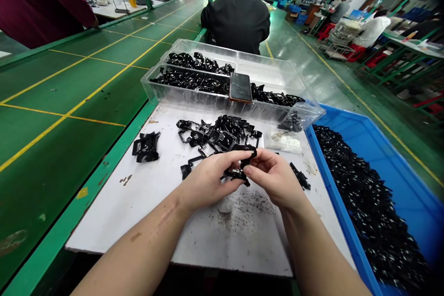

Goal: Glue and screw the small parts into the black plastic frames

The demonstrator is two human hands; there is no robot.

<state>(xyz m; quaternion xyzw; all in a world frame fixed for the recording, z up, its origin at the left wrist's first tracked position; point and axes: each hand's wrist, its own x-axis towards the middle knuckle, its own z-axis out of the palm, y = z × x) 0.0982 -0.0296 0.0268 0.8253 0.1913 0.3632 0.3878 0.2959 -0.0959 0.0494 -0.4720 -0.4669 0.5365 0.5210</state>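
Between both hands, above the middle of the white board (pixel 145 222), is a glossy black plastic part (pixel 236 174) with an open frame. My left hand (pixel 210 178) grips it from the left, thumb below and index finger along the top. On its right side, the thumb and fingers of my right hand (pixel 272 175) pinch the same part. Fingers cover much of it, so its full shape is hidden. Just beyond lies a loose pile of similar black parts (pixel 225 136). Another black part (pixel 146 146) sits apart at the left, and some more (pixel 300 175) lie right of my right hand.
A clear plastic tray (pixel 194 97) of black parts stands behind the pile, with a phone (pixel 240 87) resting on its divider. At right is a blue bin (pixel 328 194) full of small black pieces. A green conveyor (pixel 86 83) runs along the left. A person (pixel 239 18) sits ahead.
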